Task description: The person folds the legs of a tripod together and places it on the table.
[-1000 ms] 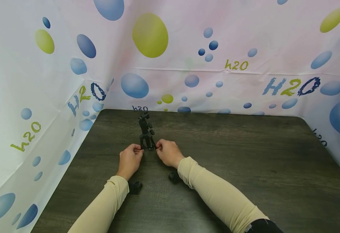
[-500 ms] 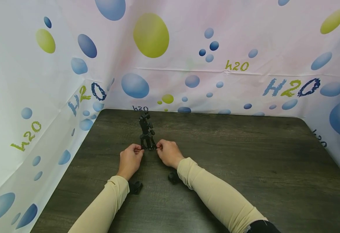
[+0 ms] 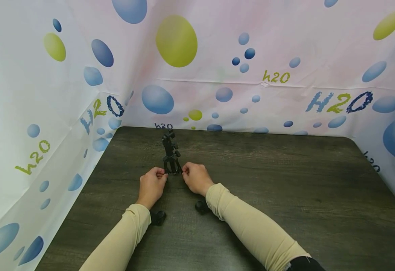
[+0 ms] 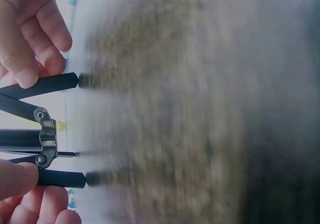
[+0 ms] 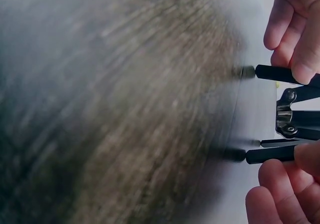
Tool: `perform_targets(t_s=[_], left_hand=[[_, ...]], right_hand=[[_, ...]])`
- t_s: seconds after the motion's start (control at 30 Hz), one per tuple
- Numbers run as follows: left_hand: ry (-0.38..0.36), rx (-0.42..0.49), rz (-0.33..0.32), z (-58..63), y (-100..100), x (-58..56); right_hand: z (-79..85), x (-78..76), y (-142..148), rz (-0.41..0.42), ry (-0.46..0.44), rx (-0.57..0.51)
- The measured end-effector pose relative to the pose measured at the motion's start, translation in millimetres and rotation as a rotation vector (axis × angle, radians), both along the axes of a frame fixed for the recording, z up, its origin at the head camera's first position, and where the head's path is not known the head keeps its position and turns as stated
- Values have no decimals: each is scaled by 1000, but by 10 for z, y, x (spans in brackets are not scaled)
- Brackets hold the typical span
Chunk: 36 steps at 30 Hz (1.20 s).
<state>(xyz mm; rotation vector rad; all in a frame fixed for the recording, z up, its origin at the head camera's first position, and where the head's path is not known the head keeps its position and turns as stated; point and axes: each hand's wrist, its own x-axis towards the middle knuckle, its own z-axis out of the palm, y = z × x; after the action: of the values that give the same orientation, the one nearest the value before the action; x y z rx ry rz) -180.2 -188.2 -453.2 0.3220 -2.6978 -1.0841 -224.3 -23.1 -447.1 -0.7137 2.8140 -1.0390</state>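
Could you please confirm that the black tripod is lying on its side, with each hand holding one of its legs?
Not quite: the tripod is upright, as the head view shows. The left hand and right hand do each hold one leg.

Tripod (image 3: 170, 148) between hands (image 3: 151, 187) (image 3: 197, 178), on table (image 3: 268, 180)

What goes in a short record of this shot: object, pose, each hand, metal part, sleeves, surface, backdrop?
Object: black tripod
Pose: upright, legs pointing down
Left hand: pinches one leg
Right hand: pinches another leg
Metal part: silvery bracket between the legs
Sleeves: pale yellow sleeves
Surface: dark wood-grain tabletop
Backdrop: pale sheet with blue and green bubbles, H2O lettering
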Motion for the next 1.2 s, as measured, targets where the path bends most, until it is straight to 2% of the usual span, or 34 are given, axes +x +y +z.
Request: perform_targets(t_s=[0.67,0.97,1.2], left_hand=[[-11,8,1,14,16,16],[11,2,-1,7,15,18],[12,2,3,9,16,24]], right_hand=[[-8,19,-23,-23,29,-1],[14,30,-54,-35,-8,10],[15,29,-73,-43,-3,19]])
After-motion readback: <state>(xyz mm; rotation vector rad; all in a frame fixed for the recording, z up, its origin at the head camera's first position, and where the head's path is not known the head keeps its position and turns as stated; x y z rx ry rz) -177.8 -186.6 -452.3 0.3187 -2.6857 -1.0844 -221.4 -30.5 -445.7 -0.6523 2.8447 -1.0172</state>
